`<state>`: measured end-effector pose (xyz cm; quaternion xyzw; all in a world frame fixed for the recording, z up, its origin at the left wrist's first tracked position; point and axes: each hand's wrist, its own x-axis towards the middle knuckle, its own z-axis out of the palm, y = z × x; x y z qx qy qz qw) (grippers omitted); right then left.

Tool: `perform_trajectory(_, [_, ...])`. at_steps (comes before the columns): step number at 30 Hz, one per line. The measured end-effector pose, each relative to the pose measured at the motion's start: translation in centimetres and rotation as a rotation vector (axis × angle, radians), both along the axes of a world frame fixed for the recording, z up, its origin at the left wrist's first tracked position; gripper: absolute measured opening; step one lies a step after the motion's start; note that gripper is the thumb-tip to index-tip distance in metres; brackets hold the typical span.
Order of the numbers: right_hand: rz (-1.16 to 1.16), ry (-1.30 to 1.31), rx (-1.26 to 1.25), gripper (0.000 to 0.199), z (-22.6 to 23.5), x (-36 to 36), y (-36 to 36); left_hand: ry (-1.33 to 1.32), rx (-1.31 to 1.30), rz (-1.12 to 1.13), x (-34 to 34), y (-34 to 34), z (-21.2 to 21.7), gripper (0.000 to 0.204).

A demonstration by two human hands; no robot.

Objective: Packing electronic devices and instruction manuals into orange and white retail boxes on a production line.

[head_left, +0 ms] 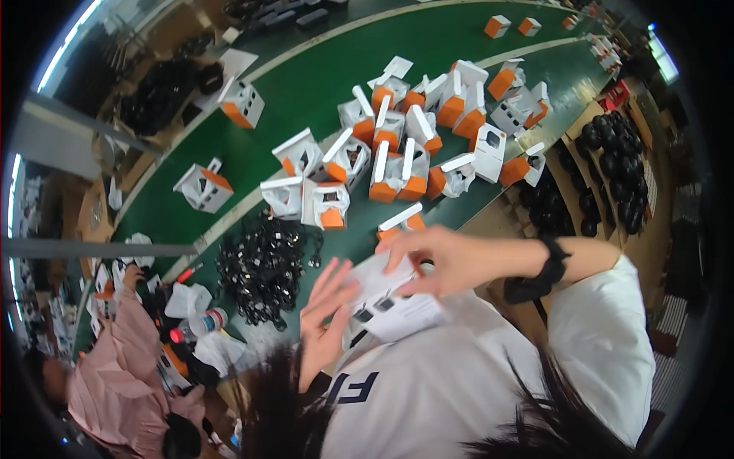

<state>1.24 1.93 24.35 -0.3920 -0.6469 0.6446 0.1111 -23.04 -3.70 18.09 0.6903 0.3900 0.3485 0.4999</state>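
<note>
A white box [401, 317] with printed dark pictures on its side is held close against my chest. My right hand [443, 256] is closed on it from above, thumb and fingers at its top edge, a little smeared by motion. To the left, my left hand [325, 314] has its fingers stretched out and apart, the fingertips close to the box's side; whether they touch cannot be told. Just beyond stands an open white-and-orange box [401, 220]. Left of my hands lies a heap of black coiled cables [267, 264].
Several open white-and-orange boxes [394, 168] crowd the green table [306, 84], some with white bags inside. A plastic bottle [205, 323] lies at left, near a co-worker in a pink top [115, 375]. Cartons of round black items [615, 168] stand at right.
</note>
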Motion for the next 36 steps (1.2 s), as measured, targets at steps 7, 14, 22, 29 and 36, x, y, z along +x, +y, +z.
perform_trajectory(7, [-0.151,-0.24,0.365,0.06,14.3,6.6,13.5,0.013,0.07,0.133,1.6,5.3,-1.8,0.025])
perform_trajectory(14, [-0.281,-0.624,0.554,0.076,14.0,17.4,28.2,0.323,0.082,0.105,7.3,5.4,-6.8,0.028])
perform_trajectory(22, [-0.144,-1.015,0.838,0.079,-5.6,36.6,52.4,0.304,-0.161,0.686,9.2,5.1,-6.7,0.018])
perform_trajectory(29, [-0.225,-0.853,0.674,0.07,-18.0,40.6,59.7,0.728,-0.203,0.617,4.4,-4.3,-15.5,0.019])
perform_trajectory(36, [-0.078,-1.175,0.762,0.06,-21.5,38.5,61.0,1.201,-0.295,0.485,-1.4,-18.2,-16.6,0.023])
